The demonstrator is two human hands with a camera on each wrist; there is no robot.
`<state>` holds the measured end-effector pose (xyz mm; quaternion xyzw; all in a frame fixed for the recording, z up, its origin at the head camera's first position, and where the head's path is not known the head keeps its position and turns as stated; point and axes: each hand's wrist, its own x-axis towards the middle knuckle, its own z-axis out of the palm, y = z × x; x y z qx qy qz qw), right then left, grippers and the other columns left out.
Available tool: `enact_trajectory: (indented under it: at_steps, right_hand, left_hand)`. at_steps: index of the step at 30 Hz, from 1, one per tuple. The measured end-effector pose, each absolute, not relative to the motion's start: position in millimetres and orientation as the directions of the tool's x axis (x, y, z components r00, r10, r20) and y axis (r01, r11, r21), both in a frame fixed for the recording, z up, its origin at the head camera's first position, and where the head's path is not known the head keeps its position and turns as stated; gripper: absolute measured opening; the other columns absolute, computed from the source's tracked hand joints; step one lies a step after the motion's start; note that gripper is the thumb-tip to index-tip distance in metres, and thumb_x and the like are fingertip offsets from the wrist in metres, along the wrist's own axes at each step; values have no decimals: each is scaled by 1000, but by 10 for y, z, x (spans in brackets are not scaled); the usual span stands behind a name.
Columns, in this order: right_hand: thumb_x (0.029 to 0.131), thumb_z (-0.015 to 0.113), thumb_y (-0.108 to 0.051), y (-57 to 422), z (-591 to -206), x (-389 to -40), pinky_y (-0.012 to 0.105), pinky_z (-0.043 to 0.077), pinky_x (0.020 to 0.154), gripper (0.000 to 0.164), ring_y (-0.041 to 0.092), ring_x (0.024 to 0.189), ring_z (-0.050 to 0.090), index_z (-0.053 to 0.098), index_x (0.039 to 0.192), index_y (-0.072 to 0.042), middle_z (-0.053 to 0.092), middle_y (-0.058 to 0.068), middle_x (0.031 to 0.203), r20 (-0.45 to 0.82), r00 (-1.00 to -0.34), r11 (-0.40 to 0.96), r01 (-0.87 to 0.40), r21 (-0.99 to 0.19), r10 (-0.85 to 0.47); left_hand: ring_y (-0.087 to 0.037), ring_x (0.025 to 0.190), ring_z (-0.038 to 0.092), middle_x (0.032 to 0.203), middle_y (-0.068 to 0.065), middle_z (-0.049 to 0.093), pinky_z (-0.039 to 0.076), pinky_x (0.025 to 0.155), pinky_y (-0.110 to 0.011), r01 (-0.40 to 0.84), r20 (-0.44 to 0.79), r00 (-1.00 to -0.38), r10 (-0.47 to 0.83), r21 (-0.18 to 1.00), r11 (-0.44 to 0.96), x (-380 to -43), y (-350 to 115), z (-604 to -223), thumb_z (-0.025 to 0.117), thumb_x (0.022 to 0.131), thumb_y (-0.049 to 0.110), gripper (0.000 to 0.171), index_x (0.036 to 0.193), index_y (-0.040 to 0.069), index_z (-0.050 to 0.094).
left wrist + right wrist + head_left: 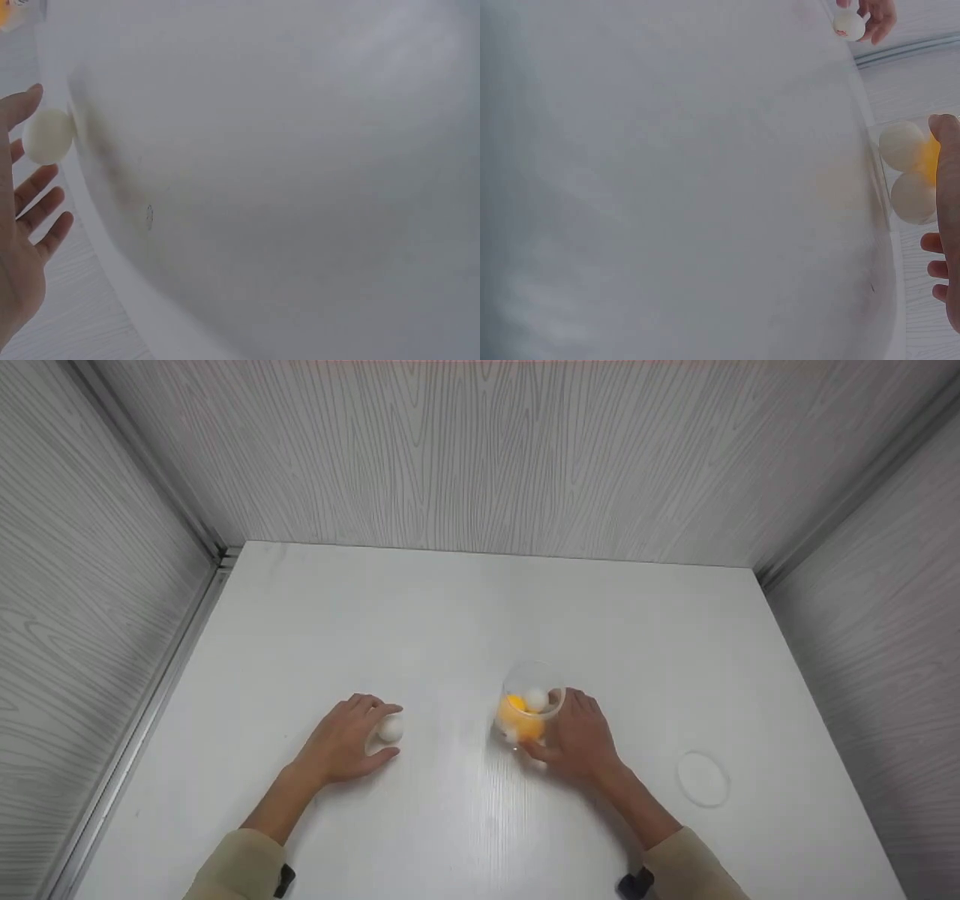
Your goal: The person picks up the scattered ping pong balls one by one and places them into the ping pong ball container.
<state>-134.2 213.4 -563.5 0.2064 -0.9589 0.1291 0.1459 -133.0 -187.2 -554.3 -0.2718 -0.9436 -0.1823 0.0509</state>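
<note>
A white table tennis ball (391,728) sits on the white table at the left. My left hand (346,741) is around it, thumb on the near side and index finger on the far side. In the left wrist view its fingers (46,204) are spread and fairly straight beside the ball (47,136). My right hand (576,737) holds a clear plastic jar (534,669) from its right side, thumb near the front. Orange balls (529,727) and white balls (535,699) lie inside the jar, and its mouth is uncovered.
On the table (420,607) to the right of my right forearm lies a thin clear round lid (703,778). Wood-grain panels stand along the back (480,457), left (82,607) and right (877,607) of the table.
</note>
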Motion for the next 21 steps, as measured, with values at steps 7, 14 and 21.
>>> enact_trajectory:
  at_steps: [7, 14, 21]
  right_hand:
    - [84, 71, -66, 2139, -5658, -1349, 51, 55, 95, 78, 32, 100, 61, 61, 117, 4, 66, 15, 106, 332, -873, 884, -431, -184, -357]
    - [83, 71, -67, 2143, -5659, -1354, 51, 55, 93, 80, 33, 98, 62, 62, 117, 5, 66, 16, 105, 334, -871, 886, -431, -172, -360]
    - [82, 71, -67, 2140, -5667, -1354, 50, 55, 91, 80, 32, 96, 61, 61, 117, 4, 65, 15, 104, 353, -864, 883, -437, -173, -358]
  left_hand:
    - [-30, 118, 65, 121, -8, 70, 55, 102, -52, 527, 194, -850, 490, 321, 787, -1325, -1874, -5561, 80, 89, 36, 52, 135, 15, 66]
    - [-29, 114, 66, 116, -6, 70, 56, 99, -50, 524, 199, -852, 485, 334, 784, -1325, -1876, -5580, 82, 89, 33, 49, 132, 15, 67]
    - [-27, 110, 67, 112, -4, 72, 58, 93, -46, 531, 240, -847, 475, 312, 788, -1334, -1875, -5617, 82, 90, 27, 40, 126, 15, 70]
